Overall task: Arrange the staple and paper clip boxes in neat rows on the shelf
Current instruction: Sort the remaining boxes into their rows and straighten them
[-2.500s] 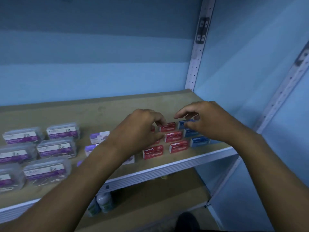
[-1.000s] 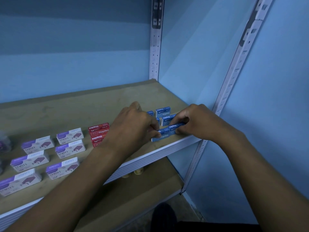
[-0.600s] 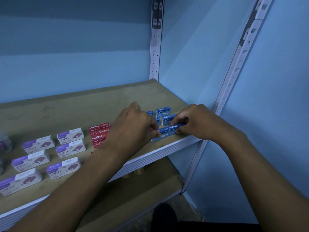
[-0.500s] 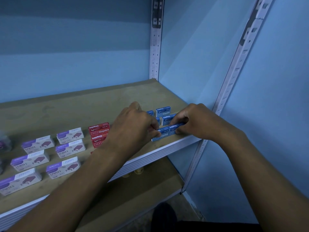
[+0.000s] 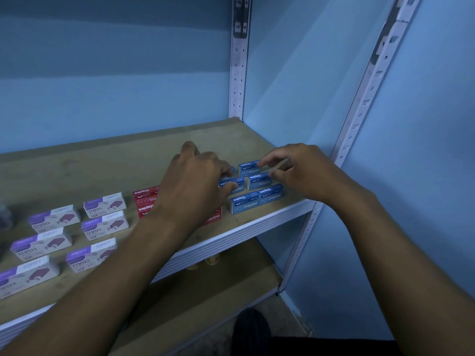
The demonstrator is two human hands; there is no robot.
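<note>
Head view: left hand (image 5: 195, 181) pinches blue box (image 5: 231, 181) on shelf (image 5: 108, 165); right hand (image 5: 305, 173) fingers curled round next blue box (image 5: 258, 180). More blue boxes between and before hands. Red boxes (image 5: 145, 199) under left wrist; purple boxes (image 5: 104, 205) further left.

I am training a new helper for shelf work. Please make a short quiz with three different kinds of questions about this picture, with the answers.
1. True or false: the red boxes lie between the purple boxes and the blue boxes.
2. Which boxes does the right hand touch?
A. purple
B. red
C. blue
3. Fill in: the blue boxes lie near the ___ end of the shelf.

Key:
1. True.
2. C. Its fingers are at the back and middle blue boxes; the left hand is on the blue box beside them.
3. Right.
</note>
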